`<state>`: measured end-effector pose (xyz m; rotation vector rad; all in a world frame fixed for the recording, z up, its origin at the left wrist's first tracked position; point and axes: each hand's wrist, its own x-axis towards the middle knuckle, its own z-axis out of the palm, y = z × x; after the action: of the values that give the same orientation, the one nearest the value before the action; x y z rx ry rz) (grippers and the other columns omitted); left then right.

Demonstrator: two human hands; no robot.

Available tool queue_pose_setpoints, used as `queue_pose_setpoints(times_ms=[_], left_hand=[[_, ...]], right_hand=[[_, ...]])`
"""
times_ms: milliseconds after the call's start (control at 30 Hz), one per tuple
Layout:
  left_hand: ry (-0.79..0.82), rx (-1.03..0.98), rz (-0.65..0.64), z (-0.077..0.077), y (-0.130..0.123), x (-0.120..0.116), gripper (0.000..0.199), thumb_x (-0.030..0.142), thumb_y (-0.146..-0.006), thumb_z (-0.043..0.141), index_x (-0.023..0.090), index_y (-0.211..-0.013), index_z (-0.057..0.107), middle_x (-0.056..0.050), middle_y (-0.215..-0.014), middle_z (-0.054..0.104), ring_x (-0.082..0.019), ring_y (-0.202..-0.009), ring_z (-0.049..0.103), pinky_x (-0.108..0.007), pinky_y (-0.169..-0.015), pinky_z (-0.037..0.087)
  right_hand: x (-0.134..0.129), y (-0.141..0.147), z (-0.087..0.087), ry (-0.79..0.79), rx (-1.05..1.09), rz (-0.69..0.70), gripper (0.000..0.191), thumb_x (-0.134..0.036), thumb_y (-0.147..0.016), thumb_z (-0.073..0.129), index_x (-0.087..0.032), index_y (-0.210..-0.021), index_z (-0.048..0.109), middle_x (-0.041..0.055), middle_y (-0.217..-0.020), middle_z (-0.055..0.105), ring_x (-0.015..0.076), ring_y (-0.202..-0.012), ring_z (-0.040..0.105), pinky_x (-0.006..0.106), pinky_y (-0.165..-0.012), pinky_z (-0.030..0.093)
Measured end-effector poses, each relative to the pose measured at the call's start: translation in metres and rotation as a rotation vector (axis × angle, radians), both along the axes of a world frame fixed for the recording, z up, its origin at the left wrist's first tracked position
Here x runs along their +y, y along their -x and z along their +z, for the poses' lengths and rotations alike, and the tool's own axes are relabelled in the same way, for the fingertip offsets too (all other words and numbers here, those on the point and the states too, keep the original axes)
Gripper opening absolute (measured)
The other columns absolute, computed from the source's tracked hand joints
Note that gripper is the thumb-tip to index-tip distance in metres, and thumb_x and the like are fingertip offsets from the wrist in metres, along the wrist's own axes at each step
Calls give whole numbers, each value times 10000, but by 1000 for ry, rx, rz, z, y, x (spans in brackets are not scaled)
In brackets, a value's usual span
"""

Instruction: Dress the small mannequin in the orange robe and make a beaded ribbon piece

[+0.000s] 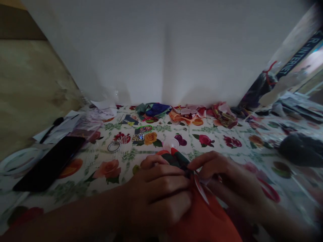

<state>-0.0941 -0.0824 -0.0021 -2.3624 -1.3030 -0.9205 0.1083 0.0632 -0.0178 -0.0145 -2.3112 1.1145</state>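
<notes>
Orange-red fabric (pixel 212 218) with a dark green part (pixel 179 158) at its far end lies bunched under my hands. My left hand (pixel 161 191) is closed over the fabric, fingers curled along its left side. My right hand (pixel 227 174) pinches at the fabric's dark gathered spot, its fingertips close to those of my left hand. A narrow white pointed strip (pixel 201 191) lies along the fabric below the right fingertips. What exactly sits between the right fingertips is too dark and small to make out. Just beyond the fabric stands a small round white dish (pixel 171 144).
A black phone (pixel 50 164) and a white ring-shaped roll (pixel 20 160) lie at left. Bead strings (pixel 92 153), a small tape roll (pixel 114 146) and packets of sparkly beads (pixel 138 137) lie ahead. Fabric scraps (pixel 157 111) line the wall. A dark rounded object (pixel 301 149) is at right.
</notes>
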Motion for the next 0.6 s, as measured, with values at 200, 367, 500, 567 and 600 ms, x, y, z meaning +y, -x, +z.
queue_pose_setpoints(times_ms=[200, 367, 500, 567, 600], left_hand=[[34, 6, -57, -3, 3, 4, 296, 133, -1021, 450, 197, -963, 733, 17, -1073, 777, -133, -1084, 683, -313, -1024, 488], [-80, -114, -112, -8, 3, 6, 231, 134, -1010, 480, 164, -952, 701, -14, -1008, 774, -134, -1046, 684, -319, -1011, 503], [-96, -110, -118, -7, 5, 6, 197, 139, -1005, 496, 173, -964, 686, -7, -1005, 769, -135, -1062, 678, -329, -1031, 506], [-106, -94, -109, -8, 5, 5, 165, 125, -981, 535, 182, -954, 688, 1, -1017, 766, -135, -1055, 677, -329, -1024, 508], [-111, -87, -108, -9, 5, 5, 155, 115, -965, 553, 186, -941, 688, 4, -1025, 763, -138, -1053, 675, -330, -1019, 509]], right_hand=[[15, 6, 10, 139, -157, 130, 155, -115, -968, 556, -248, -1039, 597, 29, -1106, 678, 137, -972, 651, 252, -825, 531], [21, 21, 15, 204, -237, 140, 85, -189, -987, 562, -230, -1024, 626, 11, -935, 647, 118, -854, 610, 232, -748, 500], [23, 28, 20, 201, -274, 221, 62, -195, -985, 567, -218, -987, 625, -1, -895, 618, 100, -810, 575, 220, -728, 475], [24, 30, 21, 184, -277, 240, 67, -184, -982, 570, -223, -989, 624, -2, -902, 613, 102, -821, 574, 222, -733, 470], [25, 31, 21, 179, -276, 246, 75, -177, -981, 571, -228, -995, 623, -4, -904, 610, 102, -823, 573, 223, -731, 468]])
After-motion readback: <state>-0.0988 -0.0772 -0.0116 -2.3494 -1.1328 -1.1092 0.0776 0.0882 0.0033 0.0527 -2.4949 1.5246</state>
